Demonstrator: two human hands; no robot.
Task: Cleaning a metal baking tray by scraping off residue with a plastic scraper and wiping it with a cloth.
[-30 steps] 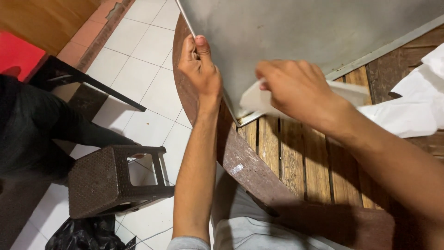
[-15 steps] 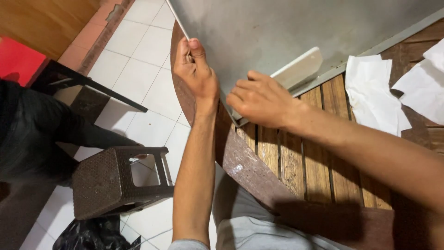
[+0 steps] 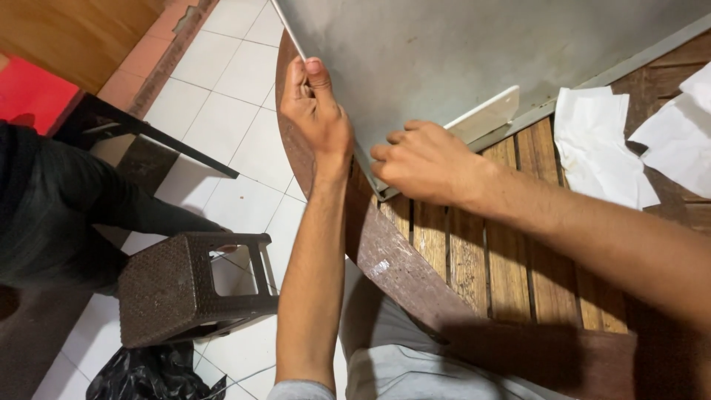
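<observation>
Grey metal sheet (image 3: 474,59) overhangs the slatted wooden counter (image 3: 474,259); my left hand (image 3: 318,118) pinches its thin edge, my right hand (image 3: 426,163) presses its corner, probably curled. A slip could cut my fingers or tip it floorward.

A brown plastic stool (image 3: 194,289) stands on white floor tiles (image 3: 222,81) (a black bag (image 3: 159,372) beside it).

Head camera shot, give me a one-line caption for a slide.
Left hand grips the edge of a grey metal sheet while the right hand rests at its corner.
</observation>
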